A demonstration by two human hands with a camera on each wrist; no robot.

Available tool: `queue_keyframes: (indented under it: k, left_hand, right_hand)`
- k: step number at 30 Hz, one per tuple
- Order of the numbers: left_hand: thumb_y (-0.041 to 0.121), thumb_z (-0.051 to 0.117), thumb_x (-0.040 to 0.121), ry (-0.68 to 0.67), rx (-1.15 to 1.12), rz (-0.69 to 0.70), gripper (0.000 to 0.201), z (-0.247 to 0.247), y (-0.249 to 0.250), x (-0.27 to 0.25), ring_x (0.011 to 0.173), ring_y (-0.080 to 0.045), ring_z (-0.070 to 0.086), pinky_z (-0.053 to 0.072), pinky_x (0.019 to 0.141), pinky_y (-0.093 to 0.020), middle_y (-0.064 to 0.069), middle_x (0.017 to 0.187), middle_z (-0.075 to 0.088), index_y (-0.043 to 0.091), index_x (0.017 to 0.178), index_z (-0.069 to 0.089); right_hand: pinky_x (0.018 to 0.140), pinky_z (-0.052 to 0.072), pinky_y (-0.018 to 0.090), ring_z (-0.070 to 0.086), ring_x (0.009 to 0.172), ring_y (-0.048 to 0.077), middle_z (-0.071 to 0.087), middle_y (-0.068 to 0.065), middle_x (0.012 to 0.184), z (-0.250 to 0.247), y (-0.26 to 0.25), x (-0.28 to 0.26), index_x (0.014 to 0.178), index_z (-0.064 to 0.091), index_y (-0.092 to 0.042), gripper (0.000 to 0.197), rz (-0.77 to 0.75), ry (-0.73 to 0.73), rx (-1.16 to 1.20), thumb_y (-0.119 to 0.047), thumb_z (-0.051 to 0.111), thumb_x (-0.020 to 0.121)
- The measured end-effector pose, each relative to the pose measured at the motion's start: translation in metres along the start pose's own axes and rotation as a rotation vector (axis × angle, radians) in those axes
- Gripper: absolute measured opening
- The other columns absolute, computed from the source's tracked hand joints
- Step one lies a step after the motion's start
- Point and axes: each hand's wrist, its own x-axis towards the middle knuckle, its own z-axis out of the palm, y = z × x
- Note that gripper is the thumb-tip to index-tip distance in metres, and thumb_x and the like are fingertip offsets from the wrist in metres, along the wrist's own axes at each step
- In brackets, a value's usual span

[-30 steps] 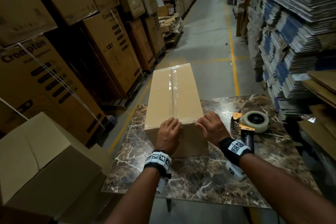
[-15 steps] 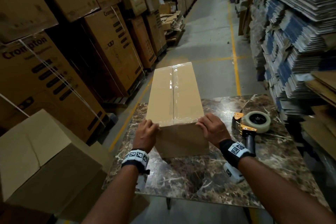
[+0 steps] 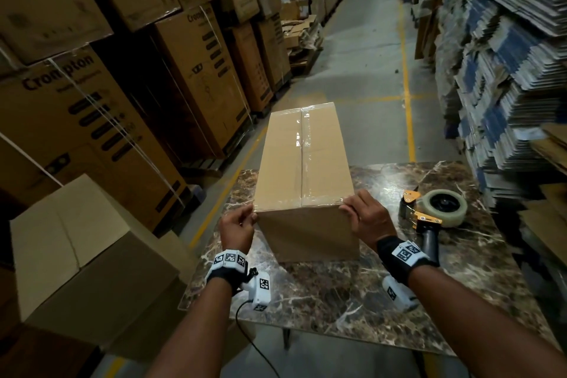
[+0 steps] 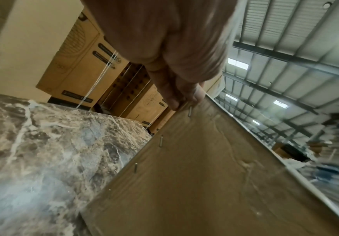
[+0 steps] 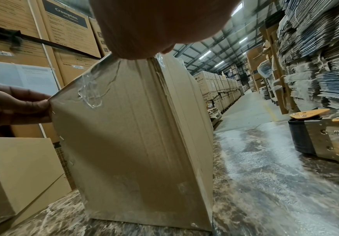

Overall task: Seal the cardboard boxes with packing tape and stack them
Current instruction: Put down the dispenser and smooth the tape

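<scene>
A tall cardboard box (image 3: 303, 163) stands on the marble table (image 3: 337, 294), with clear tape along its top seam and over the near top edge. My left hand (image 3: 248, 219) grips the near-left top corner, fingers curled against the side; the left wrist view shows its fingertips (image 4: 174, 102) pinching that corner of the box (image 4: 214, 175). My right hand (image 3: 349, 210) holds the near-right top corner, fingers curled over the taped edge. In the right wrist view my right hand (image 5: 154, 32) sits above the box (image 5: 134, 135) and my left hand (image 5: 17, 108) touches the far corner.
A tape dispenser (image 3: 435, 212) lies on the table right of the box, also seen as the dispenser (image 5: 321, 137). Another plain cardboard box (image 3: 76, 255) sits low at the left. Stacked cartons line the left, flat cardboard piles the right, an aisle runs between.
Both hands have slid apart along the box's near top edge, from beside the middle seam out to the two corners. The box and dispenser have stayed put.
</scene>
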Motion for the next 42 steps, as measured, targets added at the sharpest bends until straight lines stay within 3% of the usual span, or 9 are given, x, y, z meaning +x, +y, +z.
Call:
queue_keyframes:
  k: [3, 8, 17, 25, 28, 33, 36, 38, 42]
  left_hand:
    - [-0.004, 0.075, 0.086, 0.051, -0.031, -0.071, 0.020, 0.001, 0.000, -0.005, 0.085, -0.020, 0.075, 0.062, 0.086, -0.040, -0.005, 0.089, 0.078, 0.008, 0.102, 0.080]
    - [0.004, 0.078, 0.085, 0.229, -0.037, -0.143, 0.013, 0.015, 0.016, -0.023, 0.070, -0.013, 0.070, 0.063, 0.080, -0.038, 0.005, 0.074, 0.072, 0.012, 0.094, 0.081]
    - [0.018, 0.073, 0.083, 0.520, -0.196, -0.568, 0.015, 0.040, 0.063, -0.030, 0.076, -0.024, 0.065, 0.056, 0.081, -0.031, -0.008, 0.089, 0.078, 0.012, 0.093, 0.083]
    - [0.023, 0.070, 0.083, 0.271, -0.179, -0.790, 0.030, 0.032, 0.072, -0.012, 0.095, -0.035, 0.071, 0.053, 0.069, -0.040, -0.015, 0.107, 0.075, -0.001, 0.102, 0.074]
    - [0.017, 0.057, 0.098, 0.086, -0.226, -0.760, 0.013, 0.028, 0.073, 0.000, 0.086, -0.030, 0.058, 0.053, 0.064, -0.026, -0.020, 0.130, 0.063, 0.005, 0.099, 0.062]
    - [0.027, 0.070, 0.086, 0.029, -0.127, -0.681, 0.026, 0.027, 0.086, -0.006, 0.078, -0.031, 0.066, 0.052, 0.071, -0.033, -0.014, 0.082, 0.066, 0.009, 0.074, 0.056]
    - [0.031, 0.066, 0.094, -0.010, -0.028, -0.554, 0.025, 0.019, 0.094, -0.020, 0.072, -0.026, 0.060, 0.043, 0.070, -0.022, -0.010, 0.082, 0.064, 0.010, 0.084, 0.058]
    - [0.037, 0.066, 0.096, 0.004, -0.060, -0.501, 0.026, 0.016, 0.090, -0.022, 0.084, -0.029, 0.067, 0.042, 0.071, -0.028, -0.010, 0.088, 0.067, 0.011, 0.096, 0.065]
    - [0.032, 0.049, 0.105, -0.018, -0.200, -0.671, 0.036, 0.016, 0.084, -0.008, 0.086, -0.023, 0.055, 0.045, 0.062, -0.031, -0.018, 0.127, 0.067, 0.007, 0.125, 0.065]
  right_hand:
    - [0.056, 0.054, 0.036, 0.059, 0.065, 0.029, 0.056, 0.007, 0.089, 0.000, -0.001, -0.001, 0.091, 0.067, -0.008, 0.024, 0.010, 0.007, -0.010, -0.027, 0.056, 0.100]
    - [0.055, 0.053, 0.037, 0.058, 0.066, 0.029, 0.057, 0.008, 0.089, 0.000, -0.003, -0.002, 0.091, 0.067, -0.008, 0.022, 0.029, 0.022, -0.020, -0.025, 0.057, 0.099]
    - [0.054, 0.054, 0.039, 0.059, 0.065, 0.029, 0.059, 0.008, 0.092, 0.001, -0.004, -0.004, 0.094, 0.066, -0.010, 0.018, 0.052, 0.023, -0.044, -0.025, 0.057, 0.100]
    - [0.049, 0.052, 0.039, 0.058, 0.062, 0.028, 0.058, 0.008, 0.091, 0.000, -0.006, -0.003, 0.096, 0.066, -0.012, 0.023, 0.039, 0.006, -0.069, -0.030, 0.053, 0.102]
    - [0.047, 0.051, 0.037, 0.057, 0.061, 0.027, 0.057, 0.007, 0.091, 0.001, -0.008, -0.003, 0.095, 0.066, -0.012, 0.022, 0.042, 0.009, -0.073, -0.029, 0.054, 0.102]
    - [0.046, 0.050, 0.035, 0.058, 0.061, 0.026, 0.058, 0.006, 0.090, 0.002, -0.008, -0.002, 0.095, 0.068, -0.011, 0.021, 0.037, 0.016, -0.076, -0.028, 0.057, 0.100]
    - [0.046, 0.051, 0.035, 0.058, 0.062, 0.026, 0.058, 0.006, 0.092, 0.003, -0.008, -0.004, 0.096, 0.068, -0.011, 0.022, 0.047, 0.019, -0.070, -0.029, 0.056, 0.101]
    - [0.045, 0.050, 0.034, 0.057, 0.061, 0.026, 0.058, 0.006, 0.091, 0.004, -0.009, -0.004, 0.096, 0.067, -0.012, 0.024, 0.052, 0.020, -0.074, -0.031, 0.054, 0.102]
    - [0.046, 0.049, 0.033, 0.057, 0.060, 0.027, 0.058, 0.006, 0.090, 0.005, -0.012, -0.005, 0.096, 0.065, -0.013, 0.024, 0.067, 0.030, -0.096, -0.032, 0.052, 0.102]
